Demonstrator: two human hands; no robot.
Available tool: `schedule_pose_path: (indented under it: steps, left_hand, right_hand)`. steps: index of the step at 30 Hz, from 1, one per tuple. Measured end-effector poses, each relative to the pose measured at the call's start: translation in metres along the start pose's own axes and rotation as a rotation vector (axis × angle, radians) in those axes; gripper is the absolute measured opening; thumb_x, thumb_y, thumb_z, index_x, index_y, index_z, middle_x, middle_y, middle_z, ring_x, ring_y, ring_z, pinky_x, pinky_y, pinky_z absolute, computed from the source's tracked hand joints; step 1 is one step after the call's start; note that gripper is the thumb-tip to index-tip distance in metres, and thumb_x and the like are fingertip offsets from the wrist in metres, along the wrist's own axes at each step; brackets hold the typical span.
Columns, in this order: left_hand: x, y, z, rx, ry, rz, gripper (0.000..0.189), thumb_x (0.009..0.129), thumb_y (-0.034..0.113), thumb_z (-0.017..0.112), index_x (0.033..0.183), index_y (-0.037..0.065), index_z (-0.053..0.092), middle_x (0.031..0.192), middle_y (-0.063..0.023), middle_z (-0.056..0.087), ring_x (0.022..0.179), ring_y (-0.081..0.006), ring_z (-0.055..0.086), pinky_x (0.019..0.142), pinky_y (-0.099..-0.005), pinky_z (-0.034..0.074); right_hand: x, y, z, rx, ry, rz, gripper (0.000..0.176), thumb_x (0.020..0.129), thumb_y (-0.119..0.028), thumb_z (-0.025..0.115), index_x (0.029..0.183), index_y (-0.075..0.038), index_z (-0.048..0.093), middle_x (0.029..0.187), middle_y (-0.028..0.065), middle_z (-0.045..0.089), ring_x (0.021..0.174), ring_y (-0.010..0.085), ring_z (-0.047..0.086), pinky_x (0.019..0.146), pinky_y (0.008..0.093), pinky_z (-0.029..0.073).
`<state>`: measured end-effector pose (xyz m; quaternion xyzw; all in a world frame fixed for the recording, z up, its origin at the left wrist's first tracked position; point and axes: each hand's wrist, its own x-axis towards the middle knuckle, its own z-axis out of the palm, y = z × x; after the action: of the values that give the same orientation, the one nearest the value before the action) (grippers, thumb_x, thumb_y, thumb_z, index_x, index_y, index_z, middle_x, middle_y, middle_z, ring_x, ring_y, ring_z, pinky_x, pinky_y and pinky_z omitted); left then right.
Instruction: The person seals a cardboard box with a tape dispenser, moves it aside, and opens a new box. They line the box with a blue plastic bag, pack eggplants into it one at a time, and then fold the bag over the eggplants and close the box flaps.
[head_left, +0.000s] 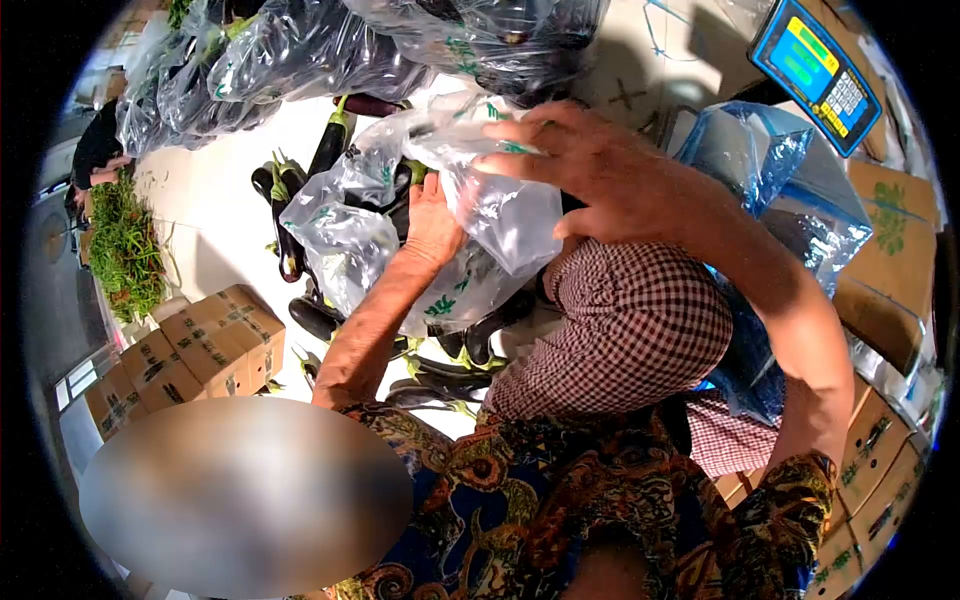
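Note:
A clear plastic bag (345,250) with green print lies spread in front of me, with dark eggplants showing inside it. My left hand (435,222) is at the bag's mouth, its fingers bent against an eggplant (408,180) with a green cap; plastic covers part of that grip. On the bag's right side, my right hand (575,170) has its fingers spread and its thumb apart, touching the loose plastic. Loose eggplants (288,235) lie on the pale floor around the bag, several of them below it near my knee.
Filled bags of eggplants (290,55) stand along the top. A digital scale display (815,75) is at upper right, above a blue plastic bag (775,190). Cardboard boxes (200,345) sit at left, near green chillies (125,245). Another person's hand (108,170) shows at far left.

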<state>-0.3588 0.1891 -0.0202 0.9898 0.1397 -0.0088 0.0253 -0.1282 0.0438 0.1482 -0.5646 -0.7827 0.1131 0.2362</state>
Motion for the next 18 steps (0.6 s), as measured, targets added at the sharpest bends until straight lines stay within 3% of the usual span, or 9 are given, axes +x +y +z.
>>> schedule_pose_path:
  steps: [3,4,6,9,12,15,16,17,18]
  left_hand:
    - [-0.001,0.016,-0.037,-0.005,-0.183,-0.165,0.056,0.073,0.021,0.062,0.126,0.015,0.047,0.117,-0.0162,0.052,0.104,-0.0336,0.048,0.078,-0.0488,0.042]
    - [-0.012,0.011,-0.035,0.032,-0.051,-0.023,0.057,0.069,0.017,0.065,0.124,0.015,0.050,0.110,-0.0135,0.052,0.098,-0.0321,0.049,0.077,-0.0471,0.041]
    - [-0.017,0.013,-0.045,0.011,-0.043,-0.085,0.060,0.061,0.013,0.069,0.119,0.013,0.051,0.101,-0.0094,0.050,0.091,-0.0296,0.049,0.074,-0.0443,0.040]
    - [-0.021,0.002,-0.054,-0.040,0.026,-0.147,0.063,0.056,0.009,0.072,0.116,0.009,0.052,0.096,-0.0082,0.054,0.088,-0.0299,0.052,0.073,-0.0432,0.043]
    - [-0.040,-0.039,-0.073,-0.479,0.193,-0.316,0.065,0.055,0.001,0.074,0.116,0.007,0.051,0.101,-0.0103,0.060,0.088,-0.0276,0.060,0.074,-0.0386,0.049]
    - [-0.048,-0.059,-0.135,-0.785,0.270,-0.545,0.062,0.057,0.002,0.079,0.113,0.001,0.053,0.102,-0.0101,0.064,0.088,-0.0198,0.063,0.079,-0.0309,0.049]
    - [-0.049,-0.063,-0.156,-0.811,0.263,-0.667,0.059,0.059,0.004,0.079,0.112,0.000,0.054,0.098,-0.0094,0.065,0.084,-0.0190,0.063,0.077,-0.0310,0.049]
    - [-0.048,-0.065,-0.177,-0.835,0.257,-0.792,0.056,0.061,0.006,0.080,0.111,-0.002,0.055,0.093,-0.0086,0.065,0.080,-0.0183,0.063,0.076,-0.0311,0.050]
    - [-0.037,-0.062,-0.206,-0.874,0.299,-0.792,0.054,0.064,0.010,0.081,0.108,-0.005,0.055,0.088,-0.0080,0.066,0.076,-0.0186,0.063,0.073,-0.0311,0.050]
  right_hand:
    - [-0.004,0.027,0.049,-0.039,-0.254,0.026,0.047,0.066,-0.013,0.069,0.112,-0.012,0.061,0.111,0.0088,0.057,0.103,0.0290,0.050,0.088,0.0415,0.041]
    - [-0.009,0.042,0.062,0.005,-0.411,0.044,0.043,0.066,-0.016,0.068,0.109,-0.012,0.062,0.105,0.0081,0.058,0.098,0.0284,0.051,0.084,0.0414,0.042]
    - [-0.029,0.061,0.098,-0.195,-0.509,0.014,0.031,0.070,-0.018,0.063,0.101,-0.012,0.062,0.095,0.0054,0.058,0.092,0.0270,0.052,0.079,0.0403,0.041]
    - [-0.052,0.076,0.123,-0.128,-0.544,0.218,0.026,0.071,-0.018,0.060,0.096,-0.013,0.063,0.097,0.0039,0.060,0.098,0.0265,0.053,0.083,0.0394,0.042]
    - [-0.101,0.100,0.131,-0.389,0.001,0.094,0.020,0.074,-0.016,0.057,0.093,-0.011,0.063,0.094,0.0062,0.063,0.097,0.0280,0.057,0.083,0.0392,0.045]
    - [-0.118,0.147,0.151,0.109,-0.139,0.380,0.017,0.075,-0.013,0.058,0.088,-0.004,0.065,0.088,0.0189,0.063,0.086,0.0334,0.062,0.078,0.0431,0.049]
    - [-0.084,0.115,0.109,0.127,-0.387,0.614,0.025,0.075,-0.010,0.056,0.095,0.001,0.064,0.093,0.0215,0.064,0.089,0.0353,0.062,0.080,0.0443,0.049]
    - [-0.081,0.114,0.110,0.176,-0.319,0.566,0.025,0.074,-0.010,0.056,0.095,0.001,0.064,0.092,0.0217,0.064,0.088,0.0358,0.063,0.080,0.0443,0.049]
    - [-0.081,0.115,0.112,0.222,-0.251,0.518,0.025,0.074,-0.009,0.056,0.096,0.001,0.064,0.090,0.0219,0.064,0.087,0.0364,0.063,0.081,0.0443,0.049]
